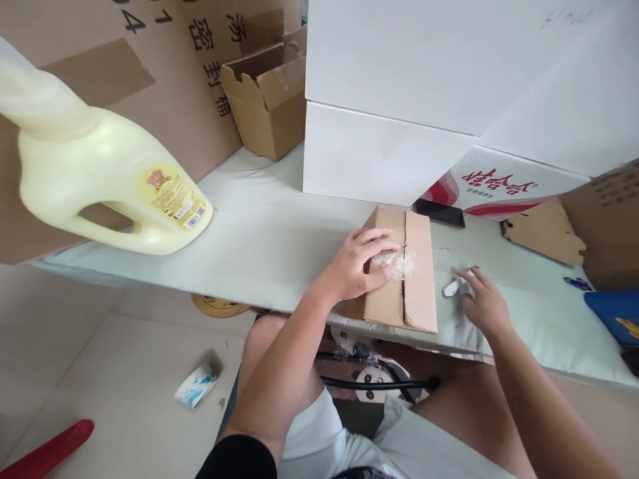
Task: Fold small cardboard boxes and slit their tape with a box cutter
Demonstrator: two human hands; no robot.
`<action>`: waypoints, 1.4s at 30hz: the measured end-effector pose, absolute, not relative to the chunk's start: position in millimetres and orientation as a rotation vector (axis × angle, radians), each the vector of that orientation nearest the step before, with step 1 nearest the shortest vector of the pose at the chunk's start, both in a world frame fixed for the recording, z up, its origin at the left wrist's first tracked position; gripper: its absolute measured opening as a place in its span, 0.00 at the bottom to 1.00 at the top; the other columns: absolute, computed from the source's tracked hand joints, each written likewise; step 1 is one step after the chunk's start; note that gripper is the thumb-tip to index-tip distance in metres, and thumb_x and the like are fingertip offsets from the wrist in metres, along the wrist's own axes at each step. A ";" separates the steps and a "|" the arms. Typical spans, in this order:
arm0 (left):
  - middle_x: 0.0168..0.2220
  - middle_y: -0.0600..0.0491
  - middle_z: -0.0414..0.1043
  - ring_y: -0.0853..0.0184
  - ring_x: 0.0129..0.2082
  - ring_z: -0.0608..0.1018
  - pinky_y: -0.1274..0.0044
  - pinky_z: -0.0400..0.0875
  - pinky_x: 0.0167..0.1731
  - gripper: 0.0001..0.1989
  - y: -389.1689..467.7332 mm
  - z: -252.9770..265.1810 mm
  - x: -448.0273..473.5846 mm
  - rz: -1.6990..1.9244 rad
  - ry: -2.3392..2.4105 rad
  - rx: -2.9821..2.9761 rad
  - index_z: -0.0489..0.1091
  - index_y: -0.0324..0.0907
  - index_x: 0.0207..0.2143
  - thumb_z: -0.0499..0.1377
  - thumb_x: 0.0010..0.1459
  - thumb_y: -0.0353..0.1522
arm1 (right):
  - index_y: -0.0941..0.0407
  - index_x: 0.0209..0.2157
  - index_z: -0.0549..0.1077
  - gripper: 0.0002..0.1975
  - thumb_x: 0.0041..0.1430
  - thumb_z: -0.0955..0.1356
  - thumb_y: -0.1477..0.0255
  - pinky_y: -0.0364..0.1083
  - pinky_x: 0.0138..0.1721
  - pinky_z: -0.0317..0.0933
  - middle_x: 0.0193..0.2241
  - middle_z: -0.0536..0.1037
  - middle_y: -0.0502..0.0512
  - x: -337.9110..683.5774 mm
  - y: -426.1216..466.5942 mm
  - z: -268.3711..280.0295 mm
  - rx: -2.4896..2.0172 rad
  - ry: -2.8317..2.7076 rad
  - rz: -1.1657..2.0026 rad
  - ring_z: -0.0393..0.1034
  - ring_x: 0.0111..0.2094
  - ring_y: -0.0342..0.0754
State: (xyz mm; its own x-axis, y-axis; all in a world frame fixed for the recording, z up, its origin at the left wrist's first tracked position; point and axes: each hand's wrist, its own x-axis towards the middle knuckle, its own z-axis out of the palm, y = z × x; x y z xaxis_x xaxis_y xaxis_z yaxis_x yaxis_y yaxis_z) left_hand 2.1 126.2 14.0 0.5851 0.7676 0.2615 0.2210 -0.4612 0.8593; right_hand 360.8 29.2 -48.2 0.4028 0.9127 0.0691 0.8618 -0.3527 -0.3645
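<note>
A brown cardboard box (420, 283) sits near the table's front edge, with a dark seam running along its top. My left hand (357, 263) lies over its left side, thumb and fingers curled around a crumpled wad of clear tape (401, 264) on the top. To the right of the box, my right hand (483, 303) is low over the tabletop, fingers stretched forward and thumb apart. Its fingertips are at a small white object (451, 288), partly covered by the fingers, whose kind I cannot make out.
White boxes (384, 150) are stacked behind, with a dark phone (440, 213) at their foot. A pale yellow jug (114, 179) stands at left, near an open carton (274, 126). At right are a flattened cardboard piece (544, 233) and a blue pouch (612, 316).
</note>
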 end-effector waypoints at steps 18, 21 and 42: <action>0.66 0.51 0.67 0.53 0.67 0.65 0.56 0.59 0.69 0.16 127.4 13.3 7.6 0.819 0.807 1.996 0.74 0.48 0.53 0.59 0.63 0.38 | 0.56 0.27 0.71 0.11 0.40 0.75 0.72 0.43 0.24 0.60 0.27 0.71 0.50 268.0 22.0 54.2 -1.347 -0.796 0.540 0.63 0.23 0.40; 0.67 0.52 0.66 0.53 0.67 0.65 0.55 0.59 0.69 0.16 127.3 13.7 7.3 0.810 0.813 2.000 0.74 0.49 0.53 0.59 0.63 0.38 | 0.57 0.26 0.74 0.08 0.40 0.75 0.74 0.42 0.21 0.61 0.27 0.72 0.52 253.1 22.6 70.1 -1.256 -0.825 0.501 0.65 0.23 0.41; 0.67 0.49 0.66 0.54 0.67 0.65 0.61 0.54 0.71 0.19 128.4 13.6 8.6 0.811 0.794 2.009 0.74 0.44 0.54 0.59 0.63 0.39 | 0.55 0.22 0.73 0.12 0.47 0.78 0.67 0.44 0.26 0.77 0.21 0.68 0.47 211.1 17.5 84.1 -1.245 -1.000 0.625 0.68 0.22 0.42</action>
State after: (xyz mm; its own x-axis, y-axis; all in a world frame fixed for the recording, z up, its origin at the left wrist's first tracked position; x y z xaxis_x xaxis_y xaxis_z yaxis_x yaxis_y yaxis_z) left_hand 8.6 128.4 13.6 0.5953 0.7613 0.2569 0.2406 -0.4740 0.8470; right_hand 211.1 17.5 84.1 0.4590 0.8450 0.2746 0.1233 0.2455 -0.9615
